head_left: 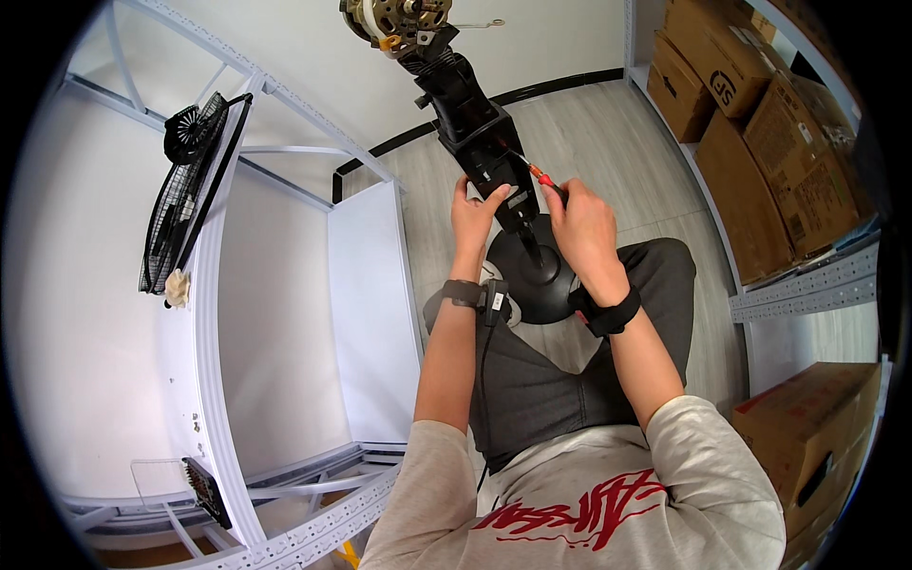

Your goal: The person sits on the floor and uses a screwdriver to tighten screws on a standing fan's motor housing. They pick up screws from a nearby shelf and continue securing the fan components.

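Note:
A black stand fan without its grille stands between my legs, its round base (521, 296) on the floor. My left hand (471, 218) grips the lower part of the fan's black control housing (489, 152), thumb on the near face. In my right hand (584, 228) is a screwdriver (539, 174) with a red and orange handle. Its shaft points up and left at the housing's right side; whether the tip touches a screw is too small to tell. On top of the column, the bare metal fan motor (404, 21) is exposed at the upper edge.
On the white shelf at left lie a black fan grille (171, 214), a cream-coloured knob-like piece (177, 288), several small screws (197, 427) and a flat black part (206, 492). Cardboard boxes (750, 180) fill the right rack; another carton (807, 437) stands lower right.

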### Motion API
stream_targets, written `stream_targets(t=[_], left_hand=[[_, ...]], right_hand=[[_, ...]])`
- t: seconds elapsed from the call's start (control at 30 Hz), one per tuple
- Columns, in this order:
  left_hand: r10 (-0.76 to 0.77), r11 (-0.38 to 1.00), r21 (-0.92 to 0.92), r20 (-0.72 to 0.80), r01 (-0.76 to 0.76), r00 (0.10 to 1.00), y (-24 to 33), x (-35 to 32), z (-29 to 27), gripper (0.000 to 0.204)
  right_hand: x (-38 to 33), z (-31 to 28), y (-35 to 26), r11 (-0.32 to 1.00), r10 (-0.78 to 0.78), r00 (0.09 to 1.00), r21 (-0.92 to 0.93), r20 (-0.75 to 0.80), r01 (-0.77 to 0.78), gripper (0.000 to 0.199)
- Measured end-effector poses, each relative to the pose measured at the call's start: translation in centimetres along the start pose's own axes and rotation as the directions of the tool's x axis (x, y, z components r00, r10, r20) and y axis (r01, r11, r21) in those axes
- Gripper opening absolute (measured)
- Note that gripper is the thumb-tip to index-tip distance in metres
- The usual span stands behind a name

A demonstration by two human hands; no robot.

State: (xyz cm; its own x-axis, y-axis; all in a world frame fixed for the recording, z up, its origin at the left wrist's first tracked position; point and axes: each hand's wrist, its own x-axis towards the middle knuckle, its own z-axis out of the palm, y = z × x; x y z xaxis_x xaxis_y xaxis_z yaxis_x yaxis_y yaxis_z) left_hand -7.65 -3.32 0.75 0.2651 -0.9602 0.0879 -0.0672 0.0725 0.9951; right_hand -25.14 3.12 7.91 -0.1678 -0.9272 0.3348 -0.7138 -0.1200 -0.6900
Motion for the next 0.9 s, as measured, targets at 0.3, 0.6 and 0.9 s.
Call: stream_targets(t=[0.3,0.6,0.9], left_hand=[[0.002,1.000,0.009,0.000,-0.002,1.000,0.31,-0.20,0.23,0.074],[-0.011,1.000,0.001,0.010,0.011,1.000,0.37,-0.32,0.21,0.071],[-0.002,1.000,-0.011,0.010,0.002,1.000,0.12,-0.15,0.02,0.069]], right_hand=[[0.21,-0.34,-0.28,0.998,-0.012,0.999,-0.066,0.039,0.015,0.027],[-0.07,-0.28,-0.04,0.997,-0.075,0.995,0.001,-0.062,0.076,0.027],[0.10,-0.27,-0.06,0.998,-0.058,0.998,-0.021,0.003,0.058,0.025]])
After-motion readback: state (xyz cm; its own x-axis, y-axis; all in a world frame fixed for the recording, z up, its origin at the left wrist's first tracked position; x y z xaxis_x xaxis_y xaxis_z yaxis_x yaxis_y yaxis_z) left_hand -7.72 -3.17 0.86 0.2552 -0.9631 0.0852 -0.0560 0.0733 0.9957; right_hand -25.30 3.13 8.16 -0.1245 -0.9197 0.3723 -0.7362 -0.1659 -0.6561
